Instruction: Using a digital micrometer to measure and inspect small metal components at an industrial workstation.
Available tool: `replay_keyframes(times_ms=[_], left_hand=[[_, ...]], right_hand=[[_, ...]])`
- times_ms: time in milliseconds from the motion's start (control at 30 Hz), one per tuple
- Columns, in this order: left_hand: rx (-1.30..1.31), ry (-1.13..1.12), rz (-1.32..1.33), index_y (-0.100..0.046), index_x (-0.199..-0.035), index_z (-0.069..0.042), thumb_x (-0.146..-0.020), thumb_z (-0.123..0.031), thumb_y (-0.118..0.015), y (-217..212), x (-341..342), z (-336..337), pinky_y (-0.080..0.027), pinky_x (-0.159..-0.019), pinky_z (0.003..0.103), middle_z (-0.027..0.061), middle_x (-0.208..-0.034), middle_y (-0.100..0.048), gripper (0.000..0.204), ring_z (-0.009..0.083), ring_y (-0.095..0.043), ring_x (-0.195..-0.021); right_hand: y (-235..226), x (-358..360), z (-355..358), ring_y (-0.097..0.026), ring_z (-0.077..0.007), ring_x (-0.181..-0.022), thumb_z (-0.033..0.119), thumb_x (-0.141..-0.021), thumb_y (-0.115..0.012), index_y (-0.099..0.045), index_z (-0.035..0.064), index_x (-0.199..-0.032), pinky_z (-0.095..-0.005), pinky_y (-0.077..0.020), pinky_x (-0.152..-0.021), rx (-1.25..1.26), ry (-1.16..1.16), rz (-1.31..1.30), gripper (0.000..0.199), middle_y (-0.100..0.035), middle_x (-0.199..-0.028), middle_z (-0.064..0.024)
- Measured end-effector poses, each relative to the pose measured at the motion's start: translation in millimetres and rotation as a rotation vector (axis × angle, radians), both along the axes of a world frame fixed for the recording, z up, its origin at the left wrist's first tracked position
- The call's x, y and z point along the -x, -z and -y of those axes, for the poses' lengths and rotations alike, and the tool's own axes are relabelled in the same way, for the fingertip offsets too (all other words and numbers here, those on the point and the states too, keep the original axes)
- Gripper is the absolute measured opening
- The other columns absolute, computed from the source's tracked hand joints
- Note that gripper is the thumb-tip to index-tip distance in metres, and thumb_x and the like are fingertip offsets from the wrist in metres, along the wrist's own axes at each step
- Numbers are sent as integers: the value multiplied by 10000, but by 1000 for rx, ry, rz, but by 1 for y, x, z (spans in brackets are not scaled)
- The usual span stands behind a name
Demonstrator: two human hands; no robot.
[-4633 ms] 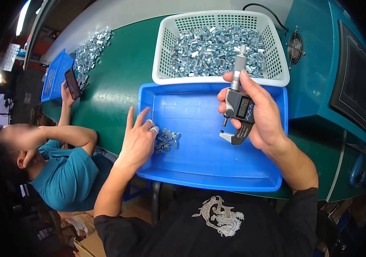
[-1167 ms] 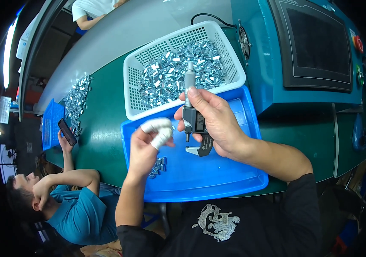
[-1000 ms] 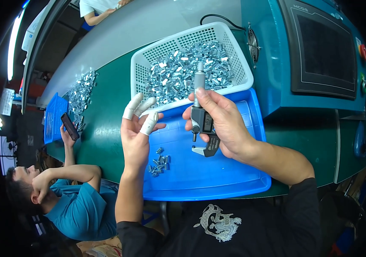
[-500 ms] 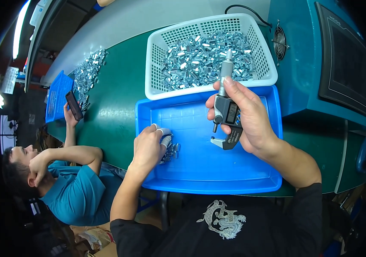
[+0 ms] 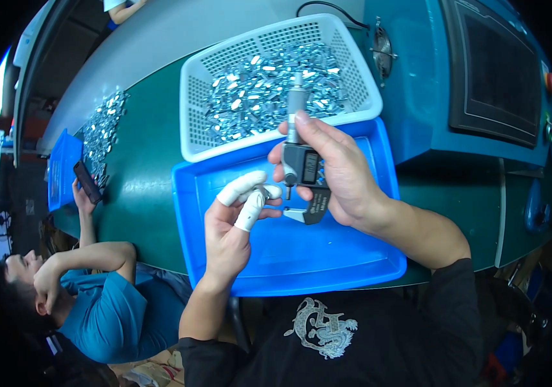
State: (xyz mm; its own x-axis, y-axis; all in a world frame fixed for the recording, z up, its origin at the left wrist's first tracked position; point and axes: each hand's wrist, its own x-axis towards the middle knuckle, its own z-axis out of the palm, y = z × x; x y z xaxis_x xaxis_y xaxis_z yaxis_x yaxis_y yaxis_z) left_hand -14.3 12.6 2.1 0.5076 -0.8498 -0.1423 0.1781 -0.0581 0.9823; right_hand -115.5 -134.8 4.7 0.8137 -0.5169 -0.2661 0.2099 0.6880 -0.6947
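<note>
My right hand (image 5: pixel 348 180) is closed around a digital micrometer (image 5: pixel 310 169), its thimble toward the far side and its curved frame at the near end. White finger cots cover the thumb and some fingertips of my left hand (image 5: pixel 227 235), which pinches a small shiny metal piece (image 5: pixel 265 192) close to the micrometer's measuring gap. The fingers partly hide that piece. Both hands are above a blue plastic tray (image 5: pixel 327 255). Beyond it, a white perforated basket (image 5: pixel 224 151) holds a heap of small metal pieces (image 5: pixel 250 90), its near side overlapping the tray's far edge.
To the right stands a teal machine (image 5: pixel 411 109) with a dark screen (image 5: pixel 495 77) and a red button (image 5: pixel 551 84). At left, a co-worker (image 5: pixel 108 316) holds a phone (image 5: pixel 87 182) near a blue basket (image 5: pixel 61 164) and loose metal pieces (image 5: pixel 103 126) on the green table (image 5: pixel 147 174).
My left hand has risen from the small pile in the tray and moved right, bringing a metal piece beside the micrometer. The whole view has shifted, moving the tray and basket leftward in the picture.
</note>
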Motion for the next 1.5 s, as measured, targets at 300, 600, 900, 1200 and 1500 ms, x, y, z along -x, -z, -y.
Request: replay_keyframes(times_ms=[300,600,900,1200,1500], left_hand=[[-11,69,-102,-581,-1088,28,-895,-62,-577,20,-4,-10,-580,-724,341,144,-974,-650,213,228,-668,-849],[42,53,-134,-590,-1098,43,-864,-45,-625,15,-1,-8,-573,-719,322,172,-957,-660,252,237,-674,-817],[46,90,-125,-594,-1088,36,-862,-19,-621,14,-1,-8,-573,-701,313,160,-971,-658,235,224,-665,-850],[32,98,-132,-582,-1112,29,-867,-23,-614,15,-2,-8,-573,-695,314,157,-980,-653,253,234,-664,-856],[-59,138,-154,-589,-1117,21,-883,-84,-609,17,-5,-9,-556,-706,328,151,-924,-662,257,226,-668,-829]], right_hand=[[0,0,2,-623,-126,-674,443,-976,-377,-483,13,-1183,-209,-421,-395,-1,15,16,489,-623,-838,-112],[1,1,2,-623,-127,-690,420,-995,-322,-460,16,-1235,-209,-427,-406,11,-35,32,489,-623,-855,-112],[-2,0,0,-633,-127,-684,422,-984,-372,-492,50,-1116,-202,-421,-391,3,-28,-2,413,-623,-845,-112],[0,-2,0,-640,-126,-662,422,-969,-423,-494,86,-998,-195,-415,-368,0,-12,-21,345,-630,-836,-117],[0,0,3,-640,-135,-655,461,-957,-425,-486,78,-992,-197,-413,-366,-46,-2,13,390,-631,-831,-125]])
